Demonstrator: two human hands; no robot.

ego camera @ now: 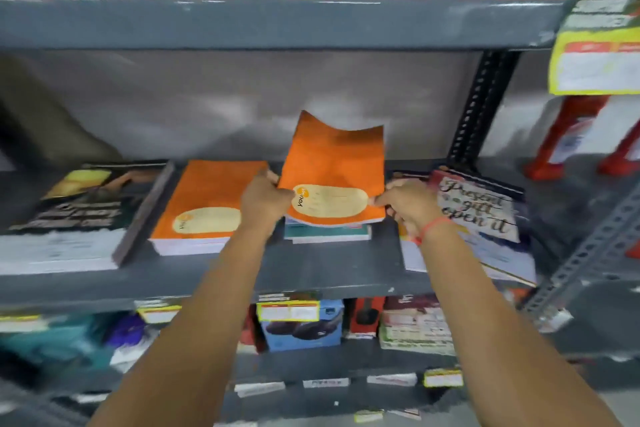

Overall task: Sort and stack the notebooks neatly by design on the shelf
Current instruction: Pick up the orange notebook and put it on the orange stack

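Both hands pinch the near corners of an orange notebook [334,177], left hand [265,199] and right hand [408,206] with fingers clamped on it, tilting it above a teal notebook [327,232], likely bound for the matching orange stack [207,204] just left on the shelf [311,270].

Our grey shelf [311,270] of notebooks.
We see a dark stack [69,218] at its left edge, an orange stack [204,204], a teal pile [325,234], and a lettered stack [481,218] rightmost.
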